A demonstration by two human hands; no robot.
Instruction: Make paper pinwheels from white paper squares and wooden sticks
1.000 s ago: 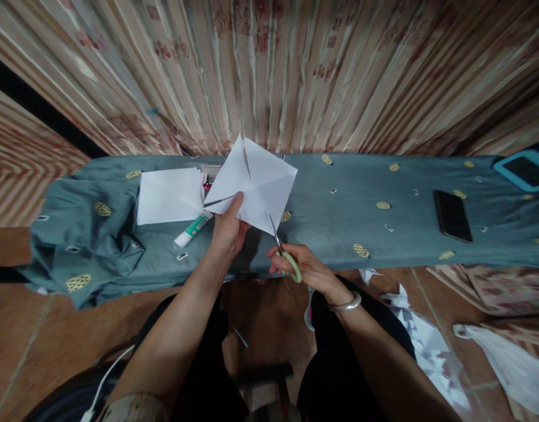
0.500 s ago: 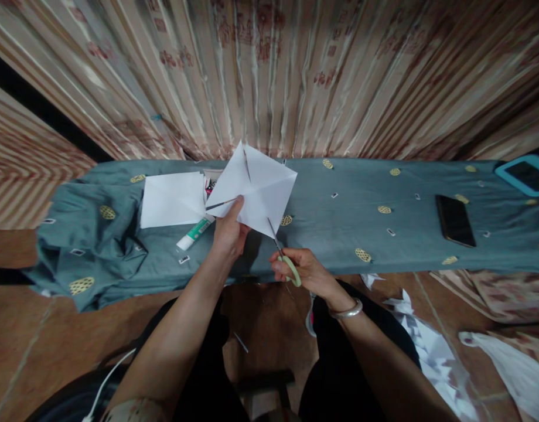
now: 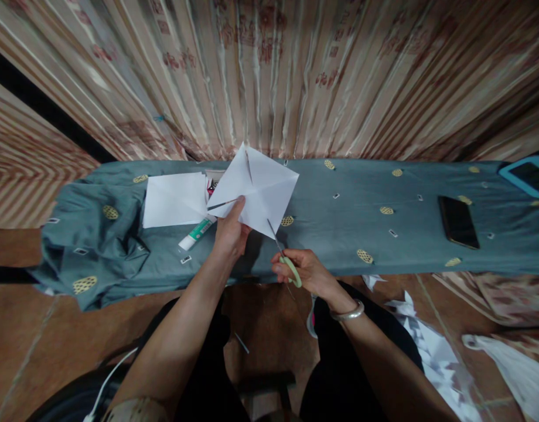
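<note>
A square sheet of white paper point(image 3: 269, 187) with creases is held up over the cloth by my left hand point(image 3: 231, 230), thumb on top and fingers beneath. Slits run inward from its top corner and its left corner. My right hand point(image 3: 305, 271) is closed round the pale green handles of a pair of scissors point(image 3: 291, 272). Their blades lie at the sheet's lower corner, pointing in toward the centre. Left of the sheet, a glue stick point(image 3: 196, 233) with a green and white label lies beside a stack of white paper point(image 3: 174, 199).
A teal cloth with yellow prints point(image 3: 348, 205) covers the long bench. To the right lie a black phone point(image 3: 458, 221) and a blue-framed device point(image 3: 528, 176). Folded white paper pieces point(image 3: 432, 346) and a white plastic bag point(image 3: 511, 369) are on the floor. A curtain point(image 3: 269, 88) hangs behind.
Almost nothing differs. The whole view has shifted very slightly; both hands, the sheet and the scissors keep the same positions relative to each other.
</note>
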